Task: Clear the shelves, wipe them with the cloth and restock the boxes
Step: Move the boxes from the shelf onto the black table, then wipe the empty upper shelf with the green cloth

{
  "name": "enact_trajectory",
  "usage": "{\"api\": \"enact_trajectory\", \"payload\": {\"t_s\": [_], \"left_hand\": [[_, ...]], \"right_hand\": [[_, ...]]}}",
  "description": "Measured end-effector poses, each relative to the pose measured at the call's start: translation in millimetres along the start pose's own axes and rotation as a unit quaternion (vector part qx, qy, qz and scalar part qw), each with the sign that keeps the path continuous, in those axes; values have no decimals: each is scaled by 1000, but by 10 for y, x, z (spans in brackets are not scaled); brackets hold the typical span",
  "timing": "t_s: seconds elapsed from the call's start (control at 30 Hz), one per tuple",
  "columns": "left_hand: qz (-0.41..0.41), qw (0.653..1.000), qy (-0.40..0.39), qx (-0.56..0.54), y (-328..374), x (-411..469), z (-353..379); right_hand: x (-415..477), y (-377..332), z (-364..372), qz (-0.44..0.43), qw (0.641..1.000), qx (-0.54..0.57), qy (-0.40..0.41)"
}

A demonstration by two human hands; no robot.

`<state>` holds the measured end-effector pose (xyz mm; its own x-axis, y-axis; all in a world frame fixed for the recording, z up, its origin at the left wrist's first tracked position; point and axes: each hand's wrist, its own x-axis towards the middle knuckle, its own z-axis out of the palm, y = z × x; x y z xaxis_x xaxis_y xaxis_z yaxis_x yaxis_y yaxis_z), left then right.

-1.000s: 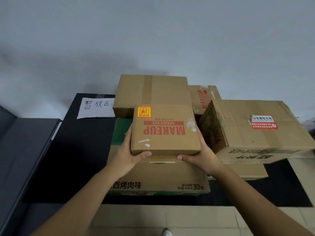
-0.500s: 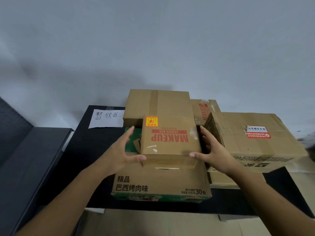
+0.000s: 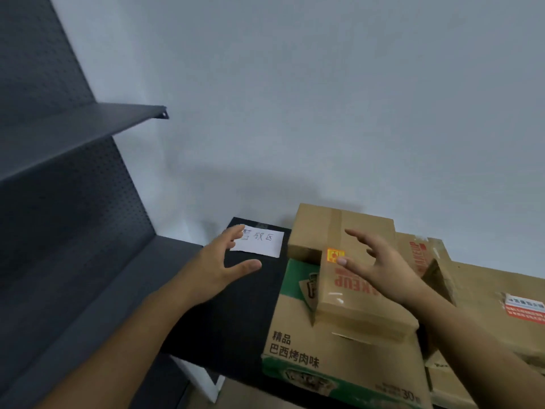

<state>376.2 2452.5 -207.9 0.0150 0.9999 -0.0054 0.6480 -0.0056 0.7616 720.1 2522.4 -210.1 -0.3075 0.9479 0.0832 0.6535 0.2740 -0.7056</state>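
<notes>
A small brown MAKEUP box (image 3: 351, 302) lies on top of a larger green-and-brown carton (image 3: 333, 358) on the black mat (image 3: 236, 314). My right hand (image 3: 380, 270) hovers just above the small box with fingers spread, holding nothing. My left hand (image 3: 224, 261) is open in the air over the mat, left of the boxes. The dark grey shelf unit stands at the left, with an upper shelf (image 3: 88, 125) and a lower shelf (image 3: 97, 305), both bare. No cloth is in view.
More brown boxes are stacked behind and to the right: a taped one (image 3: 321, 231), another MAKEUP box (image 3: 418, 255) and a big one with a red-and-white label (image 3: 501, 314). A white paper sign (image 3: 262, 243) lies on the mat. A grey wall stands behind.
Both hands have let go of the small MAKEUP box, which now rests on the carton, and pulled away. My view has swung left and upward, bringing the shelves into sight.
</notes>
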Motion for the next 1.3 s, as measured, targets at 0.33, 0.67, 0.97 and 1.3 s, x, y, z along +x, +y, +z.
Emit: {"api": "enact_trajectory", "payload": {"t_s": [0.33, 0.67, 0.97, 1.3], "left_hand": [[-87, 974, 208, 18, -328, -1240, -1167], [-205, 901, 377, 60, -320, -3047, -1687], [-263, 817, 508, 73, -152, -4683, -1954], [-295, 747, 588, 100, -193, -6307, -2238]], "right_hand": [[645, -1414, 788, -165, 979, 70, -97], [602, -2929, 1757, -350, 908, 97, -210], [-200, -4212, 2488, -447, 826, 165, -301], [-1319, -5337, 3141, -489, 783, 159, -350]]}}
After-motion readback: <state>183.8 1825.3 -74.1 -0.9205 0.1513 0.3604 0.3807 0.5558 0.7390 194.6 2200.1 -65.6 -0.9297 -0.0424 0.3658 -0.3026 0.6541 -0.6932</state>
